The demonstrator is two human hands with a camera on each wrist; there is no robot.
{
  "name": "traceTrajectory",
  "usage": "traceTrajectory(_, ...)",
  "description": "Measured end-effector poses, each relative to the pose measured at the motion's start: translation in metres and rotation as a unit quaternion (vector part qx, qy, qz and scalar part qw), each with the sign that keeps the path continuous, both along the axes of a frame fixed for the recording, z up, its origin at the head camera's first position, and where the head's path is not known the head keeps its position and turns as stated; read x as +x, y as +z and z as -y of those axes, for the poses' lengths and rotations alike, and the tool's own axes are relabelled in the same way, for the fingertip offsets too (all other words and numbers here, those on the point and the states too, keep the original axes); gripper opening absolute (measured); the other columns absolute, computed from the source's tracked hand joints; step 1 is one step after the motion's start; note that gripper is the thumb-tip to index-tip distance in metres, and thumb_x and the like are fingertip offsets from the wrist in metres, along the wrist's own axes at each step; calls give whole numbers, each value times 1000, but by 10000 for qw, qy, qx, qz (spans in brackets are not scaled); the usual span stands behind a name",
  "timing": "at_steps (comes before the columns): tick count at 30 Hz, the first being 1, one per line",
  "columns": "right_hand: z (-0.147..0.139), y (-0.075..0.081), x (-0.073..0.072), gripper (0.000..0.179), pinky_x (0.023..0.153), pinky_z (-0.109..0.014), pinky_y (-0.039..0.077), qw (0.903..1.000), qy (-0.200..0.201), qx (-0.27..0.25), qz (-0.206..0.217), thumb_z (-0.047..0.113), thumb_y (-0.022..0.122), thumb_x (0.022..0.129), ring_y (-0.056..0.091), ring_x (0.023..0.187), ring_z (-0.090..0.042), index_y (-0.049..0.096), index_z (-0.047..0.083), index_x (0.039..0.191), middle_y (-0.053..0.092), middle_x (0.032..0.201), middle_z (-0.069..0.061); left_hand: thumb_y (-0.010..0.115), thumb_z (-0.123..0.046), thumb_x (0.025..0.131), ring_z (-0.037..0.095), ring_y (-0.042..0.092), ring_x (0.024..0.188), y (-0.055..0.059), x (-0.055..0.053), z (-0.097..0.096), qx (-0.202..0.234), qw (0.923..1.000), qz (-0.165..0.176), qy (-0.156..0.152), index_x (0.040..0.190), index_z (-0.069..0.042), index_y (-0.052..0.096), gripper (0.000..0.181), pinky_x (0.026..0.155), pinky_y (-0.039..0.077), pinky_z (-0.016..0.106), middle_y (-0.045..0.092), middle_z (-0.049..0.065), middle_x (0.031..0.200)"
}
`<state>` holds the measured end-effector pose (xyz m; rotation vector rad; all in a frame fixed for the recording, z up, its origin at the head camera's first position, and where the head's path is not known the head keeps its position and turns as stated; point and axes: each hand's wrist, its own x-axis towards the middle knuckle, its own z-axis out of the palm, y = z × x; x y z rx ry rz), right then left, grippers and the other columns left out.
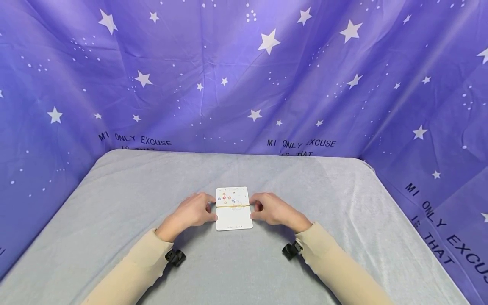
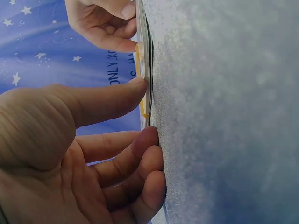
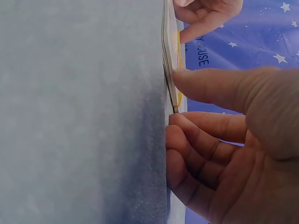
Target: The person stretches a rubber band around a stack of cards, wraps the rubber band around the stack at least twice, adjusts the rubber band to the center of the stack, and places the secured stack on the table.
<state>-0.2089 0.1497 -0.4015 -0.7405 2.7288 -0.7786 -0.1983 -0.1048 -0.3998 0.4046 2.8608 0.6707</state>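
Note:
A small white notebook (image 1: 234, 218) lies flat on the table, with little flowers printed on its upper half and a yellow elastic band (image 1: 228, 206) across its middle. My left hand (image 1: 196, 209) holds its left edge between thumb and fingers. At the right edge, my right hand (image 1: 272, 208) grips it the same way. Seen edge-on in the left wrist view, the notebook (image 2: 145, 60) shows layered pages, with the left thumb against its side. The right thumb touches the page edges of the notebook (image 3: 170, 51) in the right wrist view, the curled fingers resting on the cloth.
A pale grey-blue cloth (image 1: 213, 271) covers the table. Behind it and along both sides hang purple curtains (image 1: 236, 97) with white stars and black lettering. Both forearms wear beige sleeves, with small black wrist cameras (image 1: 176, 257) underneath.

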Motion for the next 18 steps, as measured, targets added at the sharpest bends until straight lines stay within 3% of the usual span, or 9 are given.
traceTrajectory(10,-2,2,0,31,62,-26,46,9997,87,-231,85,13,74,82,52,63,-8,64,3,109,59,73,6,79,-29,76,14,50,62,0,0,0,74,10000,-13,-5,119,-6,64,51,59,39,30,57,-6,70)
traceTrajectory(14,-5,3,-2,32,58,-25,47,9987,149,-484,58,14,73,83,54,62,-9,64,2,111,60,75,4,76,-28,80,14,52,56,4,0,1,388,9992,59,-22,122,-5,62,49,54,41,30,58,-4,69)
traceTrajectory(18,-10,8,-4,31,62,-26,48,9983,114,-551,-170,17,69,86,54,65,-9,64,2,113,60,77,5,71,-26,84,12,53,55,14,1,4,819,9965,-144,-86,122,-3,60,46,54,43,29,60,-4,71)
